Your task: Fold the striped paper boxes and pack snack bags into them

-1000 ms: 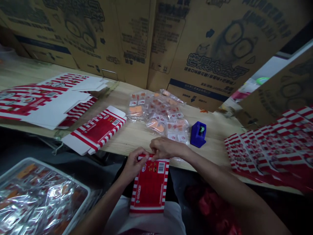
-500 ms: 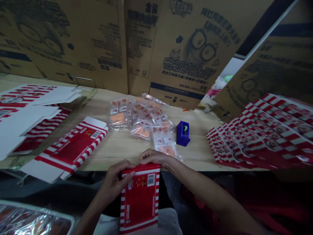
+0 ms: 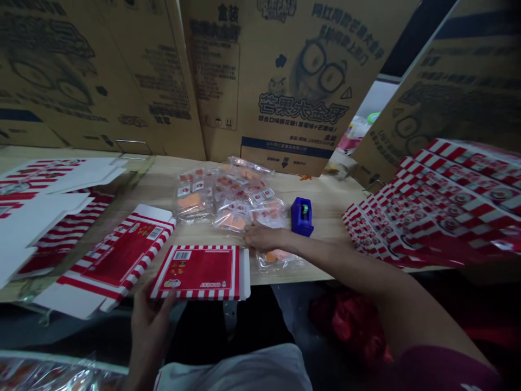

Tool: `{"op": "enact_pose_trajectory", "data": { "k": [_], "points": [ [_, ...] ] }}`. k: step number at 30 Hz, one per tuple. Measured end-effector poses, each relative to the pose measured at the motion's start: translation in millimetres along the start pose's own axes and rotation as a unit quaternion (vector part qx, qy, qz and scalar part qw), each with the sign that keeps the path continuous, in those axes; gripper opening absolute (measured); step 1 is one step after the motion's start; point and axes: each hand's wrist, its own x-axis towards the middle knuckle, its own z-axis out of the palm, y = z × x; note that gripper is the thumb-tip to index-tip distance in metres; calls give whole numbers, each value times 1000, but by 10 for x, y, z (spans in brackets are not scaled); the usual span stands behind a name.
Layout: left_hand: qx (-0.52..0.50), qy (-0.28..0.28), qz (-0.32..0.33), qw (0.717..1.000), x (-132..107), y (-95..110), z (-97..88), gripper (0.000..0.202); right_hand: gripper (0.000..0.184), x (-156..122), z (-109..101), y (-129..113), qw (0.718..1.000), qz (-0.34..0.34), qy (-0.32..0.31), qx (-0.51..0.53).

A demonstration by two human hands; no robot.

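Observation:
My left hand (image 3: 148, 317) grips the near left corner of a red-and-white striped carton (image 3: 201, 272), which lies flat at the front edge of the wooden table (image 3: 321, 260). My right hand (image 3: 262, 238) reaches over the table and rests on the clear packets of orange snacks (image 3: 228, 198); its fingers lie low on a packet, and I cannot see whether they grip it. A second striped carton (image 3: 116, 255) lies to the left of the first.
A small blue tape dispenser (image 3: 302, 216) stands right of the packets. Flat striped carton blanks are stacked at the right (image 3: 439, 212) and the left (image 3: 44, 206). Big brown cardboard boxes (image 3: 280, 81) wall off the back. A tray of wrapped snacks (image 3: 49, 374) sits low left.
The carton both hands held upright over my lap now lies flat on the table edge, turned sideways. My right hand has let go and moved onto the snack packets.

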Motion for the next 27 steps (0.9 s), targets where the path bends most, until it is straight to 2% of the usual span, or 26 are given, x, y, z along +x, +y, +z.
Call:
{"op": "enact_pose_trajectory", "data": {
  "k": [2,4,6,8,10,12,15,18,21,24,27],
  "points": [
    [139,5,57,989,-87,118,20,79,11,11,-11,89,1000,2,1,22],
    [282,10,129,950,-128,222,8,89,16,-34,-73,201,999,-1,3,47],
    [369,-27,216,904,-96,313,-6,93,20,-121,-176,308,998,4,8,63],
    [413,-130,317,844,16,406,17,95,22,-228,-305,382,996,23,26,88],
    [440,-242,386,773,188,505,97,102,24,-336,-445,406,990,40,53,121],
    [458,-334,408,716,374,599,222,113,24,-443,-578,373,984,47,99,140],
    [463,-424,399,668,582,678,408,125,24,-617,-726,229,965,57,212,141],
    [439,-458,394,665,645,662,496,127,22,-815,-763,34,933,75,326,135],
    [414,-441,397,690,602,613,487,118,21,-978,-644,-112,905,116,386,134],
    [401,-411,397,716,532,600,462,109,29,-1022,-351,-153,876,191,410,165],
    [393,-381,401,735,482,622,472,105,40,-939,36,-126,842,249,428,215]
  ]
}}
